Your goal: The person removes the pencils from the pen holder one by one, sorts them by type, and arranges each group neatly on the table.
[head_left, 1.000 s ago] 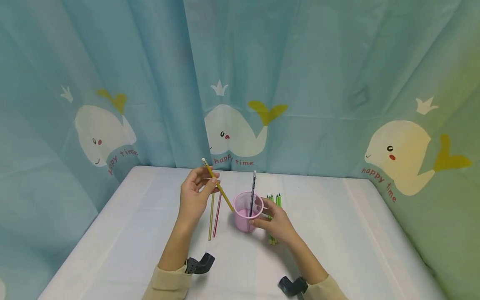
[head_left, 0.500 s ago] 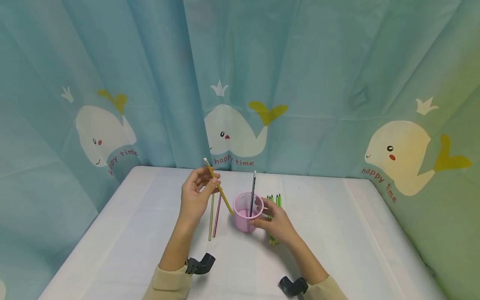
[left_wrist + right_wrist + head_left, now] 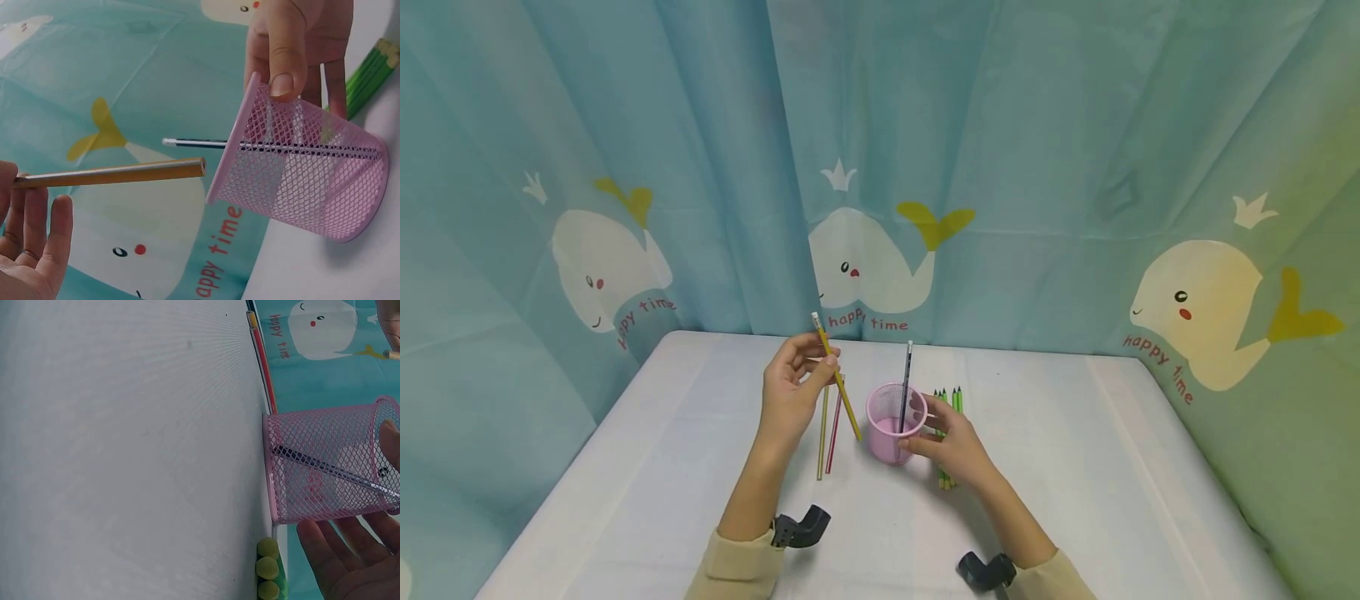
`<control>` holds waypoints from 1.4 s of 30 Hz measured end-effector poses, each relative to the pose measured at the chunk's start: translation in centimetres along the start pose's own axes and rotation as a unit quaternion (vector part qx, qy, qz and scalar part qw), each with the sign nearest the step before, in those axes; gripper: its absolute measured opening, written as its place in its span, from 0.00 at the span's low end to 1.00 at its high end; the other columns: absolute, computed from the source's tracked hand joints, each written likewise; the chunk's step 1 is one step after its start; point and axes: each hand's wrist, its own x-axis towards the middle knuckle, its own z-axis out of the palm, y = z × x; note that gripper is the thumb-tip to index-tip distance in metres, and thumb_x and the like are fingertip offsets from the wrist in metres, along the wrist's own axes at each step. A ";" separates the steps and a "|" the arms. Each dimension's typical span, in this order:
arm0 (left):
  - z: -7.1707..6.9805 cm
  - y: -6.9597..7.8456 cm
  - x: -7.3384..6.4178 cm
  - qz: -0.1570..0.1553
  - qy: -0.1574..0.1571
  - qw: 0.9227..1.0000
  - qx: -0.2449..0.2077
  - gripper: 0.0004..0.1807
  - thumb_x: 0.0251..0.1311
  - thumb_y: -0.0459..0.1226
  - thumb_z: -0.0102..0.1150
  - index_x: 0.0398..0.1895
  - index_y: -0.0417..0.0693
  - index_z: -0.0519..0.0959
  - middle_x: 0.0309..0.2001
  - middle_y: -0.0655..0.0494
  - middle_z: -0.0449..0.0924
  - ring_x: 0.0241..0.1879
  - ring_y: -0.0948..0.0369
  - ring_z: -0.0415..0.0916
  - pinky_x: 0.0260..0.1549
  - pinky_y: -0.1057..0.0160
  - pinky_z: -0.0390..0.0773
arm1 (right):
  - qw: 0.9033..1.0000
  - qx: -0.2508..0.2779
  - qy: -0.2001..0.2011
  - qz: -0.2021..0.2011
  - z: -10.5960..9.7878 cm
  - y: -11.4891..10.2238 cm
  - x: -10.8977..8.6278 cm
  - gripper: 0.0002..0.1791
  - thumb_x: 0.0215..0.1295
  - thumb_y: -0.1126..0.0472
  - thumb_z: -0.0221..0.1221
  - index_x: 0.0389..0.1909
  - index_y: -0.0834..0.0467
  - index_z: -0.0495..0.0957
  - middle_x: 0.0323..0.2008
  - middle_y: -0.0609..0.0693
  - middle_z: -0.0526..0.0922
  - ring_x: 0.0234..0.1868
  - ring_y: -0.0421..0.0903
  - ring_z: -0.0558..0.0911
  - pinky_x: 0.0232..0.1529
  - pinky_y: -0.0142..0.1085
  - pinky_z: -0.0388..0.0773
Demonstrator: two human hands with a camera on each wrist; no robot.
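Note:
Between thumb and fingers, my left hand point(image 3: 786, 392) pinches a yellow pencil point(image 3: 850, 412), white eraser end up, its lower end left of the cup. In the left wrist view that flat, unsharpened end point(image 3: 201, 167) points toward the cup's rim, a small gap apart. My right hand point(image 3: 958, 442) holds the pink mesh pencil cup point(image 3: 886, 450) upright on the table, thumb at the near side of the rim, fingers on its right side. A dark pencil with a white end point(image 3: 907, 371) leans inside the cup.
Left of the cup, a gold pencil point(image 3: 822, 442) and a red pencil point(image 3: 831, 450) lie side by side on the white table point(image 3: 647, 500). Several green pencils point(image 3: 958, 400) lie partly behind my right hand. A blue whale-print curtain point(image 3: 1037, 167) hangs along the table's back edge.
The yellow pencil's lower end has swung left and toward me, away from the cup, so it stands steeper. My left hand has shifted very slightly right. My right hand and the cup stay put.

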 end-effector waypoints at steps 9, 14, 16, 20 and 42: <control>0.0 -0.1 0.0 0.002 0.000 1.000 0.005 0.14 0.67 0.28 0.58 0.54 0.37 0.74 0.45 0.42 0.80 0.35 0.61 0.79 0.40 0.62 0.87 | 1.000 -0.006 0.004 0.007 0.1 -0.2 -0.1 0.43 0.51 0.65 0.75 0.70 0.57 0.68 0.64 0.60 0.75 0.63 0.63 0.76 0.60 0.47 0.79; -0.1 -0.1 -0.1 -0.003 0.000 1.000 0.013 0.14 0.67 0.29 0.59 0.55 0.37 0.74 0.45 0.41 0.80 0.36 0.60 0.80 0.40 0.62 0.87 | 1.000 -0.005 0.001 0.002 0.0 0.0 -0.1 0.43 0.51 0.64 0.75 0.69 0.56 0.69 0.64 0.59 0.76 0.63 0.63 0.77 0.58 0.45 0.81; -0.2 -0.1 -0.1 -0.005 0.002 1.000 0.017 0.14 0.67 0.29 0.59 0.55 0.38 0.74 0.46 0.41 0.80 0.37 0.60 0.80 0.40 0.62 0.87 | 1.000 -0.005 0.000 0.001 0.0 0.0 -0.1 0.43 0.51 0.64 0.75 0.69 0.56 0.69 0.64 0.59 0.76 0.63 0.63 0.77 0.58 0.44 0.81; -0.4 -0.2 0.0 -0.004 0.010 1.000 0.024 0.14 0.68 0.30 0.59 0.55 0.38 0.75 0.46 0.41 0.81 0.37 0.60 0.80 0.40 0.62 0.87 | 1.000 -0.004 0.000 0.000 0.0 -0.1 -0.1 0.43 0.51 0.64 0.75 0.69 0.55 0.69 0.64 0.59 0.76 0.63 0.62 0.77 0.58 0.45 0.80; -6.0 -2.6 1.3 -0.103 0.055 0.983 0.142 0.18 0.69 0.38 0.60 0.59 0.44 0.75 0.47 0.47 0.79 0.39 0.57 0.80 0.35 0.70 0.84 | 1.000 -0.009 0.001 0.004 -0.1 -0.3 0.0 0.43 0.51 0.63 0.75 0.69 0.56 0.69 0.65 0.57 0.75 0.64 0.61 0.76 0.60 0.46 0.79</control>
